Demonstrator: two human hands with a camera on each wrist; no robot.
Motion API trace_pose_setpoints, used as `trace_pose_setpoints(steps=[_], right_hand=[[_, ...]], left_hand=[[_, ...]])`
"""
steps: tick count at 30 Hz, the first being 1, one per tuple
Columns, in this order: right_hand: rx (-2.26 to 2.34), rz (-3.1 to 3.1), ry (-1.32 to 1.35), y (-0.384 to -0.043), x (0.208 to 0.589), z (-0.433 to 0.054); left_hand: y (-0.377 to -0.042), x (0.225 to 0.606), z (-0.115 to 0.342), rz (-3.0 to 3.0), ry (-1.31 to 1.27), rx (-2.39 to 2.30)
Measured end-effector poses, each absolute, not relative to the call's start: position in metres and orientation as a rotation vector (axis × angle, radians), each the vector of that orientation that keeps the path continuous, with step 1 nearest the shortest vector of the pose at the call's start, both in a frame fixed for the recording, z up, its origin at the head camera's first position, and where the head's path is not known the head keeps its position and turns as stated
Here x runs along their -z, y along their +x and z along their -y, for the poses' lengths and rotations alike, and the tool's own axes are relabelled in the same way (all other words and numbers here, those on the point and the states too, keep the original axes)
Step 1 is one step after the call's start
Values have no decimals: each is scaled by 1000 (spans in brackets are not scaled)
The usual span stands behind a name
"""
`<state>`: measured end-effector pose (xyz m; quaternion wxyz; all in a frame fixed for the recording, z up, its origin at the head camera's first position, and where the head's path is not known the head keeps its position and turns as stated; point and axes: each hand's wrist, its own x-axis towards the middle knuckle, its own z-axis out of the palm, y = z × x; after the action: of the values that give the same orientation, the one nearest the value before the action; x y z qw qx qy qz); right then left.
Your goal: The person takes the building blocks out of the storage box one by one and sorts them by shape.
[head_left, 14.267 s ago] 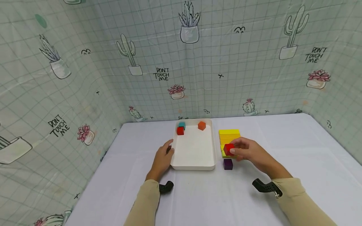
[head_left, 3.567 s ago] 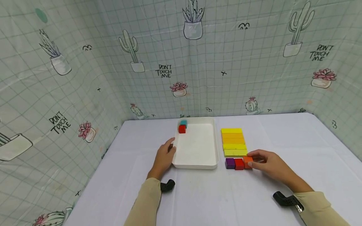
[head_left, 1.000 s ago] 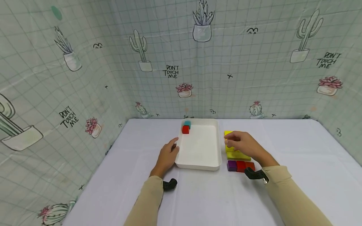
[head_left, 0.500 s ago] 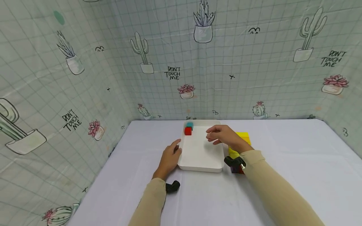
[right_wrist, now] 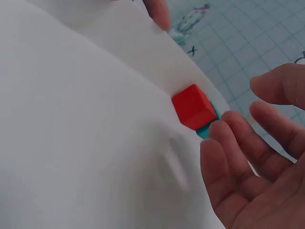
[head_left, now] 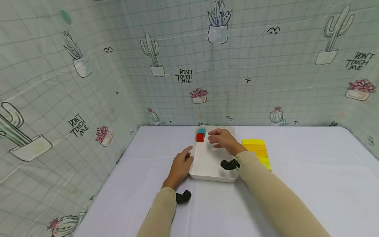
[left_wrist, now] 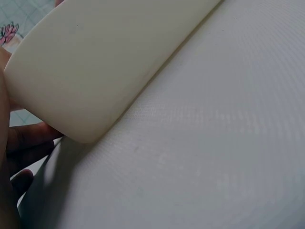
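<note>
A white tray (head_left: 207, 164) lies on the table. Its far left corner holds a red cube (head_left: 200, 137) and a teal cube (head_left: 202, 131), partly hidden behind the red one. My left hand (head_left: 179, 166) holds the tray's left rim, with the thumb at the rim and other fingers outside the wall in the left wrist view. Above the tray, just right of the cubes, hovers my right hand (head_left: 223, 140). Its fingers are loosely bent around nothing. In the right wrist view its fingertips (right_wrist: 214, 148) come close to the red cube and overlap the teal one.
Right of the tray lie yellow and orange-yellow blocks (head_left: 256, 144) side by side, partly covered by the right sleeve (head_left: 263, 184). White cloth (head_left: 311, 171) covers the table. A patterned curtain (head_left: 251, 98) rises behind and at both sides.
My right hand set an orange cube beside the purple and red ones, then moved left over the blocks into the tray. The sleeve now hides that cube row. My left hand stays at the rim.
</note>
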<state>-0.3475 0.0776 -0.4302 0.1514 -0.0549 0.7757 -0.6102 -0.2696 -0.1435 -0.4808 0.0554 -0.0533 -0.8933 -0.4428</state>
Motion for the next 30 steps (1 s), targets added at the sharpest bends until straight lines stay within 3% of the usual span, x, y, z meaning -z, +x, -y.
trace_pose_setpoints(steps=[8, 30], right_hand=[[1702, -2351, -143, -357, 452, -65], [1387, -2661, -408, -372, 459, -44]], left_hand=[[-270, 483, 141, 2718, -217, 1320], [-270, 481, 146, 2717, -194, 1311]])
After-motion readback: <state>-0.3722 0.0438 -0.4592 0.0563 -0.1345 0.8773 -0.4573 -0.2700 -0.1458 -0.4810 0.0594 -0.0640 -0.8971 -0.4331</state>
